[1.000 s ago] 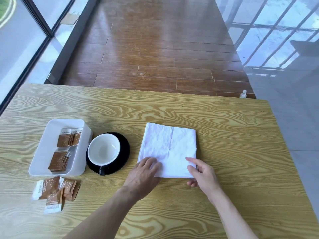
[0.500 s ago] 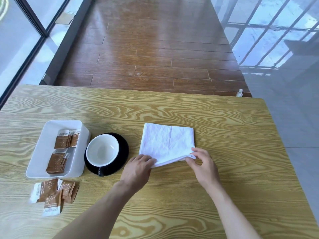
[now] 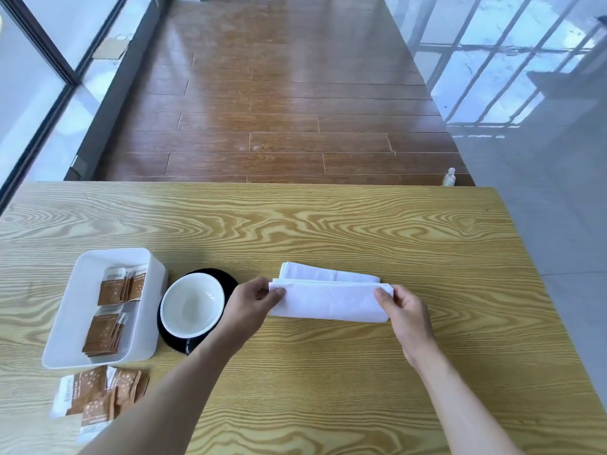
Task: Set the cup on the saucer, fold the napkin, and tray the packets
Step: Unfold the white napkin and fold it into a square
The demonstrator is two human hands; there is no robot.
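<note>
Head view — saucer (image 3: 230,280) half hidden behind cup (image 3: 192,303) and left hand (image 3: 251,307).

A yellow wood-grain table (image 3: 328,231) stands on a glossy brown plank floor (image 3: 279,110). Dark-framed glass panels (image 3: 39,93) run along the left; pale, reflective grey tiles (image 3: 542,159) lie right.

Wood-grain surface (image 3: 328,372). White napkin (image 3: 328,302) at centre, near half lifted and doubled toward far edge. Left hand (image 3: 253,303) pinches its left corner, right hand (image 3: 405,315) pinches right corner. Left of napkin: white cup (image 3: 192,303) sits on black saucer (image 3: 226,280). Further left, white tray (image 3: 75,310) holds brown packets (image 3: 113,310). More loose packets (image 3: 98,394) lie on surface near tray's near end.
</note>
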